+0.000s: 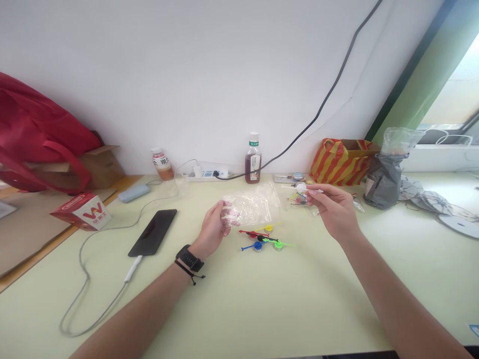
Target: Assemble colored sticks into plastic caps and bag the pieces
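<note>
My left hand (211, 229) is closed on the edge of a clear plastic bag (256, 205), which spreads out to its right above the table. Pinched in the fingers of my right hand (335, 208) is a white arrow spinner (301, 187), a thin pointer with a round middle. Between and below the hands lie several similar spinners: a yellow spinner (268, 228), a red spinner (252, 235), a blue spinner (258, 246), a green spinner (278, 245) and a black pointer (264, 239) among them. Small coloured pieces (297, 200) sit behind the right fingertips, partly hidden.
A dark drink bottle (253, 162) and a power strip (211, 172) stand by the wall, with a black cable (318, 112) hanging across. A phone (153, 232) is plugged in at left, near a red-white box (83, 212). A striped bag (339, 162) and grey bag (385, 182) stand right.
</note>
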`<control>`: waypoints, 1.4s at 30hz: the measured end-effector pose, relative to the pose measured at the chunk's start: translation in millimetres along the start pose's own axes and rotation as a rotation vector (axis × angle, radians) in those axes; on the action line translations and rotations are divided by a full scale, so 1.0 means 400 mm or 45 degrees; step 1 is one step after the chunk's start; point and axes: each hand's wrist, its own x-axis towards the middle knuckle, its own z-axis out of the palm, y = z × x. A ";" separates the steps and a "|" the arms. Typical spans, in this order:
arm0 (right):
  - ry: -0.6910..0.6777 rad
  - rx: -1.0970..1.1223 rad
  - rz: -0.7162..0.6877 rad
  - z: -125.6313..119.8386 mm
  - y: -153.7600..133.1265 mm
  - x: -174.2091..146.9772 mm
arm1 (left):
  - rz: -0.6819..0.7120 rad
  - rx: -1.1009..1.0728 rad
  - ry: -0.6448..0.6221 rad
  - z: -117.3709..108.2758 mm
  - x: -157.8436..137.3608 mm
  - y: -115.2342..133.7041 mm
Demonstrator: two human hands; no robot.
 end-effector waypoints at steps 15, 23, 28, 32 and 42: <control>-0.309 -0.182 -0.164 0.029 -0.010 -0.031 | -0.052 0.010 0.017 0.006 -0.006 0.009; -0.469 -0.358 -0.215 0.039 -0.003 -0.037 | -0.058 0.031 0.012 0.003 -0.003 0.000; -0.553 -0.375 -0.178 0.044 -0.001 -0.041 | -0.064 0.043 -0.043 0.001 -0.001 -0.008; -0.596 -0.484 -0.186 0.049 0.005 -0.046 | -0.097 0.076 -0.095 0.003 -0.007 -0.003; -0.554 -0.519 -0.214 0.047 0.017 -0.045 | -0.114 0.075 -0.116 0.007 -0.011 -0.001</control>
